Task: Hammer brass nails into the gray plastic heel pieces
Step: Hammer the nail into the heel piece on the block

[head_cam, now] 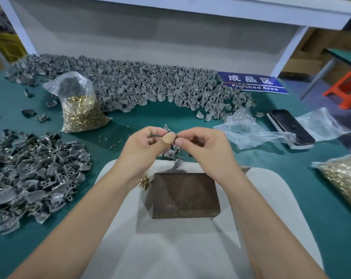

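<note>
Green felt is covering the bench (pixel 190 115) in the head view, with a white shelf frame rising at twelve o'clock and a long heap of gray heel pieces (pixel 150 85) running beneath it. A second pile (pixel 35 178) is lying at nine o'clock, and a bag of brass nails (pixel 82 109) is standing at eleven. Both hands are meeting above the dark metal block (pixel 184 196) — the left hand (pixel 144 146) is pinching a heel piece (pixel 167 128), the right hand (pixel 202 146) is curling its fingertips against it, probably seating a nail too small to make out. No hammer is showing. A loosely started nail is likely to tip or drop among the loose nails (pixel 144 182) by the block, and a crooked one could bend or split the plastic — or leave the taped left thumb in the hammer's way.
</note>
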Action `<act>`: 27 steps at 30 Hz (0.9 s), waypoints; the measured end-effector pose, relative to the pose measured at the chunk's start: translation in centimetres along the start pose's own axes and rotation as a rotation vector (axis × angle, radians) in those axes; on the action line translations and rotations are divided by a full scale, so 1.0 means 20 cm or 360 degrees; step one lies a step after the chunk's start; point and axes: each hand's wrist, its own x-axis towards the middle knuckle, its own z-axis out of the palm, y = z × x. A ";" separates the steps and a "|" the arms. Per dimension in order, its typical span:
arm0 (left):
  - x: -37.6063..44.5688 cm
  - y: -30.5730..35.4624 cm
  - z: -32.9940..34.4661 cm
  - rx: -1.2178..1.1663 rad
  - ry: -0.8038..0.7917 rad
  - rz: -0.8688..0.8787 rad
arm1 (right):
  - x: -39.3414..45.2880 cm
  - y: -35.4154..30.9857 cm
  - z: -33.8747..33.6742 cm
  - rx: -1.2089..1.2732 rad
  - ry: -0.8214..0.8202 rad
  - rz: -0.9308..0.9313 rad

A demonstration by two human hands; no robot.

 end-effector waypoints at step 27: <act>0.44 -0.17 -0.14 0.1594 -0.0228 0.0580 | 0.11 0.17 -0.05 -0.0627 0.0228 0.0030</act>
